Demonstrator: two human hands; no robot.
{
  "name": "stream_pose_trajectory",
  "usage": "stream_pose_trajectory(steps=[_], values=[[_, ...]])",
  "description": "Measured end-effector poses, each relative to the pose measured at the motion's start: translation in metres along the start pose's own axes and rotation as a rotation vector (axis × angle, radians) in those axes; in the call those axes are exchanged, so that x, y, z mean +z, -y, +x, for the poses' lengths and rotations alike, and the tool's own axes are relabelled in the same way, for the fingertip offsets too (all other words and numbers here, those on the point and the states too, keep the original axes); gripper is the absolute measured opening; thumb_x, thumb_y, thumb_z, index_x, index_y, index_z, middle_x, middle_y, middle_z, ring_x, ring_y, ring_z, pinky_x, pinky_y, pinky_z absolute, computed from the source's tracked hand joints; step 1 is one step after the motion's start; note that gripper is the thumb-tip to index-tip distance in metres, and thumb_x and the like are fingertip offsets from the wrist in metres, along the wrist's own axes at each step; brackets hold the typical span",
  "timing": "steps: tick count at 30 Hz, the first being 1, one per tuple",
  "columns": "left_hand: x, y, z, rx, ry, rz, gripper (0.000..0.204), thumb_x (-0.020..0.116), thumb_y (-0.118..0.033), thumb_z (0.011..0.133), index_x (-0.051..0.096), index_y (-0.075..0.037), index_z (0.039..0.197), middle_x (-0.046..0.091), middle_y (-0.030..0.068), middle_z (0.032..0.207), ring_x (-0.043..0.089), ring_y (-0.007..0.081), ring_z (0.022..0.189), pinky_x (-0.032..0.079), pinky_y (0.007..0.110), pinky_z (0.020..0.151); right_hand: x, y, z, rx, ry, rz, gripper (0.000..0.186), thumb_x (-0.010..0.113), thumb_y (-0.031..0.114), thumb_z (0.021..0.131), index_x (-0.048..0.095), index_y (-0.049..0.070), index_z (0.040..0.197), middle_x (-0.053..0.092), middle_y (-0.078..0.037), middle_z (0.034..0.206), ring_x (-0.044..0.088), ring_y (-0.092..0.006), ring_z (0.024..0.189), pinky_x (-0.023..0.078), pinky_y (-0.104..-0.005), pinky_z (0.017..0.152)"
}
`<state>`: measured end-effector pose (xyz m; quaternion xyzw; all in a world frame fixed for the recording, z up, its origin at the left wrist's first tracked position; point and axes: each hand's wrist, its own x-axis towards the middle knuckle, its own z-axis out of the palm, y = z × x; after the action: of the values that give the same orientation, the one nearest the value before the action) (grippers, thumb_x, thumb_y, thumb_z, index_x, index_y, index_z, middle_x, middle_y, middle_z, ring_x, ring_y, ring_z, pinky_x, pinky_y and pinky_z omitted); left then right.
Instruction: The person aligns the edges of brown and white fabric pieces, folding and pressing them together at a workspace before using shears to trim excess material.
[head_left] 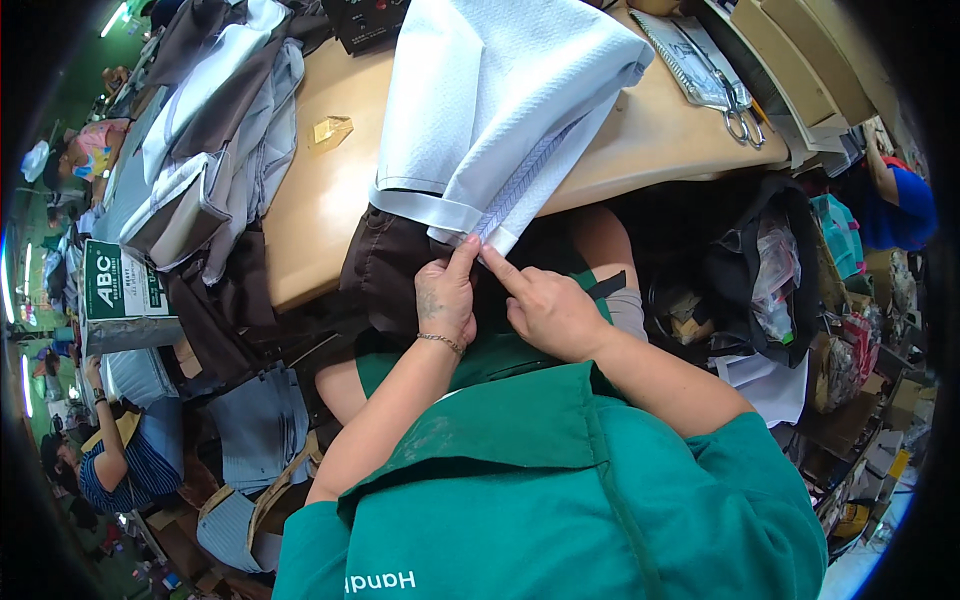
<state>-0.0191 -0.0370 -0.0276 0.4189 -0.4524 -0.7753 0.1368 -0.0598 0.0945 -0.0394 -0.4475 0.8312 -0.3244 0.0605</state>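
A white textured fabric piece (510,100) with a blue-grey patterned stripe lies over the table's near edge. Dark brown fabric (385,265) hangs below it towards my lap, and a pale band (425,210) crosses where the two meet. At the lower corner of the white piece, my left hand (447,298) is closed, thumb and finger pinching the edge. My right hand (553,308) meets it there, its index fingertip on the same corner and its other fingers curled under, partly hidden.
Brown and white fabric pieces (215,130) are heaped on the table's left. Scissors (738,115) and a spiral notebook (690,60) lie at the far right. A black open bag (790,260) stands below right. Another person in a striped top (130,465) is at the far left.
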Motion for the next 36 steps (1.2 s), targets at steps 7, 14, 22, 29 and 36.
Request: stream_pose_trajectory(steps=[7,14,22,29,36], values=[[-0.020,0.013,0.010,0.074,0.003,0.064,0.028,0.072,-0.022,0.078,0.056,-0.001,0.071,0.052,0.0002,0.067,0.041,0.0060,0.059,0.034,0.023,0.055,-0.037,-0.020,0.019,-0.099,-0.213,-0.289,0.042,0.059,0.009,0.074,0.058,0.011,0.116,0.051,-0.006,0.072,0.055,-0.0233,0.067,0.046,-0.0350,0.055],[-0.013,-0.021,0.034,0.382,-0.125,0.259,0.025,0.071,-0.015,0.073,0.055,0.004,0.072,0.057,0.0055,0.073,0.051,0.0105,0.064,0.043,0.029,0.057,-0.077,-0.029,0.120,-0.513,-0.378,-0.137,0.035,0.063,0.012,0.075,0.059,0.008,0.110,0.059,-0.009,0.093,0.057,-0.0270,0.091,0.047,-0.0378,0.076],[-0.095,-0.102,0.023,0.185,0.008,0.924,0.035,0.066,-0.027,0.077,0.060,0.007,0.080,0.062,0.0135,0.066,0.060,0.0149,0.058,0.046,0.028,0.055,-0.001,-0.051,0.164,-0.089,-0.199,0.187,0.046,0.063,0.019,0.082,0.049,0.007,0.125,0.064,-0.013,0.094,0.061,-0.0290,0.090,0.047,-0.0373,0.082],[-0.056,-0.087,-0.003,1.282,0.003,1.150,0.018,0.068,-0.010,0.075,0.064,-0.004,0.092,0.061,0.0079,0.088,0.056,0.0249,0.083,0.045,0.035,0.073,-0.005,-0.051,0.159,-0.165,-0.223,0.114,0.056,0.067,0.011,0.074,0.047,0.006,0.126,0.063,-0.011,0.093,0.060,-0.0270,0.087,0.048,-0.0376,0.079],[-0.070,-0.053,0.050,1.251,0.095,1.275,0.035,0.071,-0.022,0.072,0.065,-0.007,0.103,0.057,0.0052,0.096,0.052,0.0226,0.084,0.045,0.033,0.071,-0.005,-0.050,0.160,-0.156,-0.230,0.079,0.055,0.067,0.010,0.074,0.047,0.006,0.125,0.063,-0.010,0.092,0.061,-0.0266,0.087,0.047,-0.0374,0.079]])
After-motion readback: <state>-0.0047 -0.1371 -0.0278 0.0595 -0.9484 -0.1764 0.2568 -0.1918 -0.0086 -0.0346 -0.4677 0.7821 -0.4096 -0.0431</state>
